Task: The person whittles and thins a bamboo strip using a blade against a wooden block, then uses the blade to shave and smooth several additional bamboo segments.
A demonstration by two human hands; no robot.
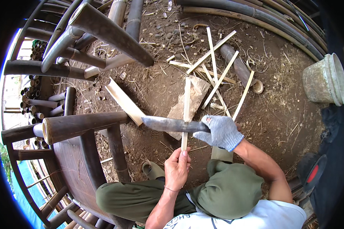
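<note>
Pale bamboo strip (187, 101) was pinched in the left hand (177, 167); just beyond, the gloved right hand (221, 131) clenched a knife (166, 124) whose slipping could have cut bare fingers (174, 157).

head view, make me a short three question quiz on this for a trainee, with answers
1. True or false: in the picture, the pale bucket is farther right than the gloved right hand.
2. The right hand grips: a) a hammer; b) a large knife; c) a hand saw.
3. Fill in: the bare left hand holds a pale ____.

Key: 1. True. 2. b. 3. Strip, gripped near its lower end in the picture.
</note>
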